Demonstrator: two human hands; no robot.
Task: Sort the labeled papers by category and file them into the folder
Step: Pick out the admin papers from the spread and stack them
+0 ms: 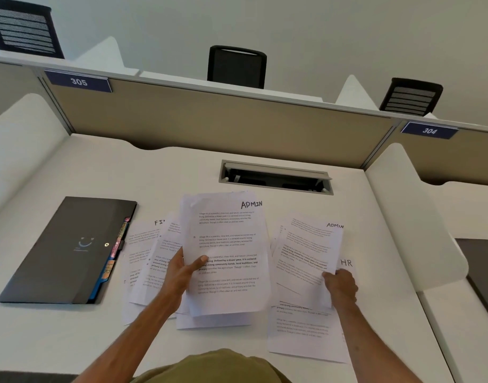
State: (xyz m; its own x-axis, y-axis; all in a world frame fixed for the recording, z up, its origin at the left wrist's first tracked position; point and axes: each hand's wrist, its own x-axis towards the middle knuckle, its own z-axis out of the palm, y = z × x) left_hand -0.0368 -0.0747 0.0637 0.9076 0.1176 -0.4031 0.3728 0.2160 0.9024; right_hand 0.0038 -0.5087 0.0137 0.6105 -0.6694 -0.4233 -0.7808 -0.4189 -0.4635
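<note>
My left hand grips a raised stack of printed sheets headed ADMIN at its left edge, thumb on top. My right hand pinches the lower right edge of a second ADMIN stack, lifted slightly off a sheet marked HR beneath it. More papers, one starting with "FI", lie fanned on the desk left of centre, partly hidden by the held stack. A closed dark expanding folder with coloured tabs along its right edge lies flat at the left.
The white desk is bounded by a beige partition at the back and white side dividers. An open cable slot is set in the desk behind the papers. Another dark item lies on the neighbouring desk at the right.
</note>
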